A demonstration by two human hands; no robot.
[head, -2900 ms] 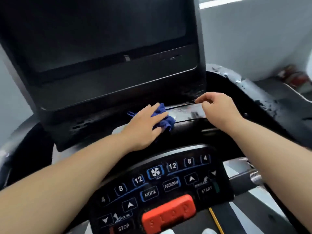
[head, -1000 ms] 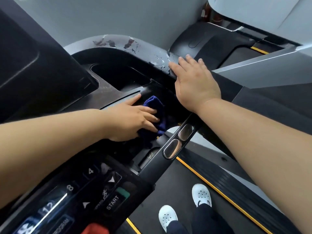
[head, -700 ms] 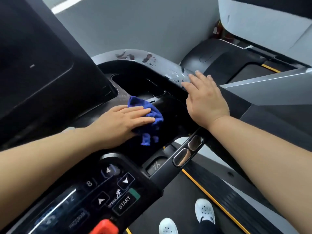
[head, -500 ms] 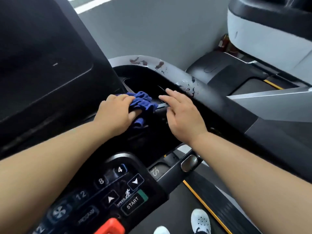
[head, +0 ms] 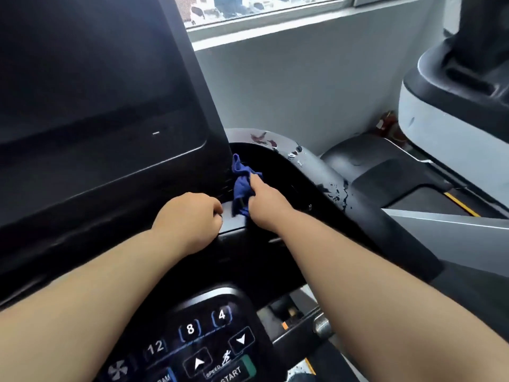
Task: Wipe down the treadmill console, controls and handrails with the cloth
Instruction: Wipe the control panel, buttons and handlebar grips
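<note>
A crumpled blue cloth (head: 240, 185) is bunched at the lower right corner of the black console screen (head: 96, 92), over the dark tray recess. My right hand (head: 266, 202) grips the cloth and presses it against the console edge. Just to its left, my left hand (head: 190, 217) rests on the grey ledge (head: 233, 219) with its fingers curled into a fist and nothing visible in it. The control panel (head: 198, 343), with number keys, arrows and a START button, lies below my forearms. The grey right handrail (head: 316, 168), its coating peeled and spotted, curves past the cloth.
A neighbouring treadmill (head: 446, 111) stands close on the right, with its belt and yellow stripe (head: 460, 204) below. A grey wall with a window sill (head: 275, 28) is behind the console. A metal grip bar (head: 321, 325) sticks out under my right forearm.
The cloth has passed from my left hand to my right. Both hands moved up toward the screen's lower right corner, and my view tilted upward.
</note>
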